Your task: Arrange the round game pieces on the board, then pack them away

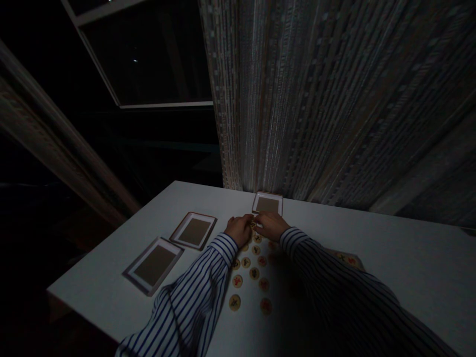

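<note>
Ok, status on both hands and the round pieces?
Left hand, right hand close together at round pieces, grip unclear. More pieces spread nearer on table. Right sleeve partly hides tray.

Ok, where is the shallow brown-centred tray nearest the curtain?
In the head view, that tray lies slightly right of centre, at the far edge of the white table, just beyond the right hand, before the grey curtain.

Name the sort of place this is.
Probably a dim room in a home, though a games room or café can't be ruled out. A patterned curtain hangs behind a white table, a dark framed pane looks like a window, and round character-marked pieces lie on the tabletop.
</note>
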Demonstrator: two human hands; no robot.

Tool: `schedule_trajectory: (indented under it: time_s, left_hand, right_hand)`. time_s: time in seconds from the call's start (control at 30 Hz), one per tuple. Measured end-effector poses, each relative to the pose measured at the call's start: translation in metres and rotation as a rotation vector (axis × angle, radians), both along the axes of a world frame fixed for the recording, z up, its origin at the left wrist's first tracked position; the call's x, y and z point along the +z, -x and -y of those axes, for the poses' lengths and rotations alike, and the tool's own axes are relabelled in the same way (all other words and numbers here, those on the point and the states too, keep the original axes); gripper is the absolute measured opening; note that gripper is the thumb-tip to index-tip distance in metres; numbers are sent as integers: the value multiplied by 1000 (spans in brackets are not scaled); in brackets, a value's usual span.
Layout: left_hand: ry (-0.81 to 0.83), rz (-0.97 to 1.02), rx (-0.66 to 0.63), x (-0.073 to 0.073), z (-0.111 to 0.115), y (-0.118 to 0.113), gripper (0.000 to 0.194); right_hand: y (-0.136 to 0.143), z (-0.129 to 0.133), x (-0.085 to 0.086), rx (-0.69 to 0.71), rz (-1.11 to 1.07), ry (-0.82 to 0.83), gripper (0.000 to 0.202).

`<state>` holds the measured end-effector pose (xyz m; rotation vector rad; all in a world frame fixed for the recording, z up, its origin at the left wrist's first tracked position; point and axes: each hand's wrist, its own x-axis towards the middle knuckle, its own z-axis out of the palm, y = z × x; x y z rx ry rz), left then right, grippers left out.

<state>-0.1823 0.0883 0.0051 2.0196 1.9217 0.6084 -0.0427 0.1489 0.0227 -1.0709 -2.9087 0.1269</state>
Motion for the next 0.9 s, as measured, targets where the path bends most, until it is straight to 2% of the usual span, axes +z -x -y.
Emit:
schedule_trajectory:
  time_s: [0.23,0.37,0.5,0.67,0.9]
  left_hand:
    - [-3,444,75,2,-5,7,37]
    - [-6,642,94,10,-4,4,38]
    - [-55,827,88,20,-2,-3,31]
    - [-111,952,112,34,3,-13,28]
    - [-106,1090,121,51,15,-31,25]
  right_hand:
    - [-3,4,9,34,-58,-44,30]
    - [-11,3,16,57,-101,-79,32]
    - [-22,4,24,114,-212,-150,30]
    - [-37,9,33,156,-332,-230,28]
    - [-60,21,48,219,-429,-303,27]
